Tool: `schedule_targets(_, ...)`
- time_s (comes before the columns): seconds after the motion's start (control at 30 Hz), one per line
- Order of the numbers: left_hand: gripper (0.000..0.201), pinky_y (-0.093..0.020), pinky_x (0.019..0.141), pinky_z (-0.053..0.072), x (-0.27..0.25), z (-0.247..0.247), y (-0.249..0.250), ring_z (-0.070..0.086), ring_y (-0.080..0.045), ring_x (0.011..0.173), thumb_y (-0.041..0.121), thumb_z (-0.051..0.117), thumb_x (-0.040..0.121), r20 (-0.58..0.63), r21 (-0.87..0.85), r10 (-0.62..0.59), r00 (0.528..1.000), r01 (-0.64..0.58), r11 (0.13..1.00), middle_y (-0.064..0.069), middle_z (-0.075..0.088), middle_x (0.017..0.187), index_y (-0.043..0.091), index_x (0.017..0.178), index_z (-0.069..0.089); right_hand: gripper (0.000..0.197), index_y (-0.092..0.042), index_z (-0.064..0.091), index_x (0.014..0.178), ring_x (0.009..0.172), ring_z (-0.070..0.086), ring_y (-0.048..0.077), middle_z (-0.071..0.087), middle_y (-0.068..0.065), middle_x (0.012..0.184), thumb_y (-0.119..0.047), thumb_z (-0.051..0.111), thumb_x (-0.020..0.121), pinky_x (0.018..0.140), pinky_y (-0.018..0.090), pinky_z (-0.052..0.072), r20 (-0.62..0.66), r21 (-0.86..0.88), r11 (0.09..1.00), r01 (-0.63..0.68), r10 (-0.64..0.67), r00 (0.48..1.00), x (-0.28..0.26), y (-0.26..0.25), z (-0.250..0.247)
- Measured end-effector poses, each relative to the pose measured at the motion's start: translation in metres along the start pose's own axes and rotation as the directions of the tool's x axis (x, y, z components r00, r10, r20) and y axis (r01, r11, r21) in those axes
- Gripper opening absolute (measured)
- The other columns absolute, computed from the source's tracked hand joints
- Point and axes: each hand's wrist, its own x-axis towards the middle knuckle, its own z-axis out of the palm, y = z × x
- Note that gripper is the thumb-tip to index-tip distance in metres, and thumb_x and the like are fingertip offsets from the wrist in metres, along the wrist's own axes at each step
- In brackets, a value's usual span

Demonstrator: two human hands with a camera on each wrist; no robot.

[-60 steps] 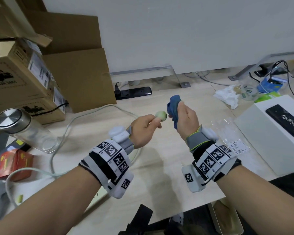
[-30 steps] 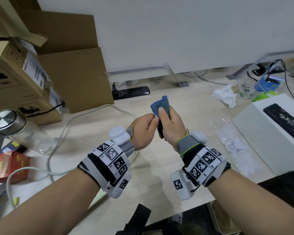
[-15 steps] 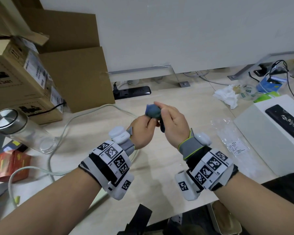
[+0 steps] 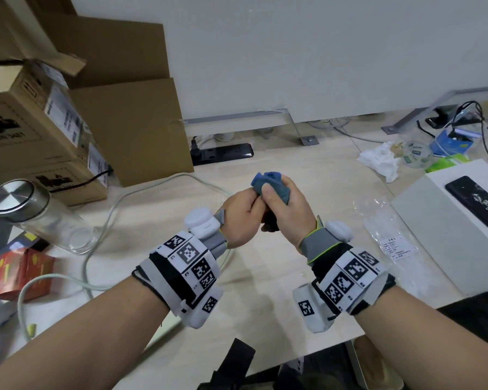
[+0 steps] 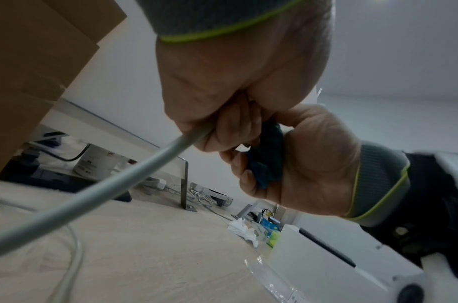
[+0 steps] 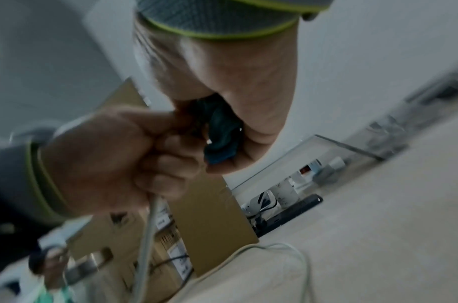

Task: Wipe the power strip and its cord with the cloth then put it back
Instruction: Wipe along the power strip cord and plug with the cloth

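Pale wooden desk (image 4: 279,164) against a white partition, cardboard boxes (image 4: 102,114) stacked at the left.

Head view: both hands are raised above the desk and pressed together. The right hand (image 4: 286,212) is wrapped around a bunched blue cloth (image 4: 268,180), thumb on top. The left hand (image 4: 241,218) is fisted against it. A pale grey cord (image 4: 119,201) loops over the desk at the left, past a glass jar (image 4: 31,215) lying on its side. A black power strip (image 4: 223,153) lies by the partition; I cannot tell whether the grey cord belongs to it.

Left wrist view: the left hand's fingers (image 5: 230,131) are curled round the cord (image 5: 92,192), which leaves the fist and slopes down toward the desk. The cloth (image 5: 268,155) sits in the right palm, just beside.

Right wrist view, blurred: the cloth (image 6: 220,135) is clenched in the right fist, and the cord (image 6: 148,235) hangs below the left hand.

Risks, as judged: the slack loop runs close to the jar, so a long pull while wiping could snag it and roll it. The cloth is only bunched, so it may slip off the cord and leave stretches unwiped.
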Motion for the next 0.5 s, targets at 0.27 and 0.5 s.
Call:
schedule_targets(0.27,0.030,-0.008,0.055,0.033,-0.002,-0.001,-0.006,0.052,0.006,0.057,0.015,0.038,0.098,0.036,0.029,0.115,0.993,-0.116,0.993,0.018,0.055,0.055,0.012,0.073,0.056,0.026,-0.015,0.049,0.089,0.040,0.046,0.021,0.050,0.003,0.052,-0.036,0.037,0.100,0.040,0.023,0.036,-0.038,-0.180,0.982,0.064,-0.072,0.997,0.010,-0.001,0.003)
schedule_targets(0.5,0.030,-0.030,0.070,0.046,-0.001,0.000,-0.015,0.058,-0.014,0.071,0.029,0.035,0.093,-0.031,0.003,0.109,0.994,-0.109,0.994,0.005,0.063,0.074,0.016,0.079,0.058,0.048,-0.015,0.058,0.100,0.048,0.049,0.022,0.056,0.013,0.075,-0.055,0.031,0.097,0.045,0.026,0.041,-0.094,0.146,0.955,-0.256,0.271,0.958,0.019,-0.015,0.002)
